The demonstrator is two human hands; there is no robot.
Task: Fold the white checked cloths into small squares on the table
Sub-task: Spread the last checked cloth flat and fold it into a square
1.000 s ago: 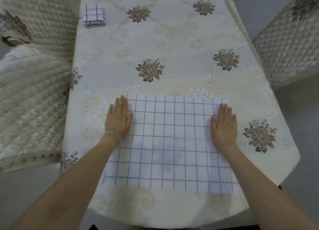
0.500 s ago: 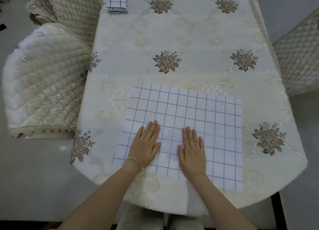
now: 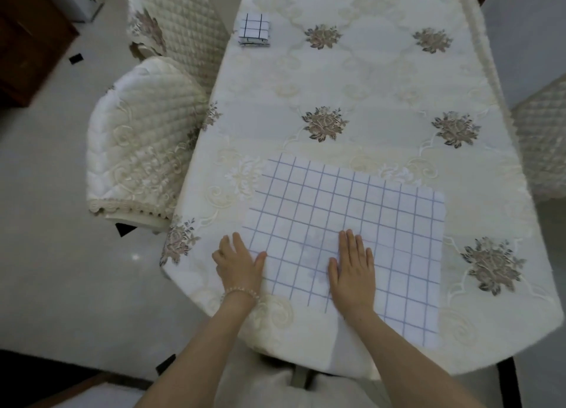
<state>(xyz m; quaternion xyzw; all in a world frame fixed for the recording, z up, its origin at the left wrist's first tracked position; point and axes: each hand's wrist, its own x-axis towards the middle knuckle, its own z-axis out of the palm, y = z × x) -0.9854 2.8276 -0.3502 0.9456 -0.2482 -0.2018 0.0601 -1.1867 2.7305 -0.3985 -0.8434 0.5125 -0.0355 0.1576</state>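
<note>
Your right hand lies flat, palm down, on the checked cloth, fingers straight and close together, pointing away from you. It grips nothing; it just presses the fabric to the table. Your left hand is flat too, fingers spread a little. It sits at the cloth's near left edge, thumb over the checked fabric, the other fingers out on the tablecloth. A bead bracelet circles that wrist. Neither hand pinches anything.

The cloth is spread out in 1 smooth sheet, white with thin purple-blue grid lines. It lies at a slight angle on the near end of the table, its near right corner close to the table's edge. Under it runs the cream tablecloth, embroidered with brown flower clusters and pale scrollwork.

Far up the table, near the left edge, sits 1 folded cloth, a small square with darker grid lines, well apart from the sheet under your hands.

To your left stand 2 chairs in quilted cream covers: the nearer chair pushed against the table's side, the farther chair beyond it. Another quilted cover shows at the right edge.
</note>
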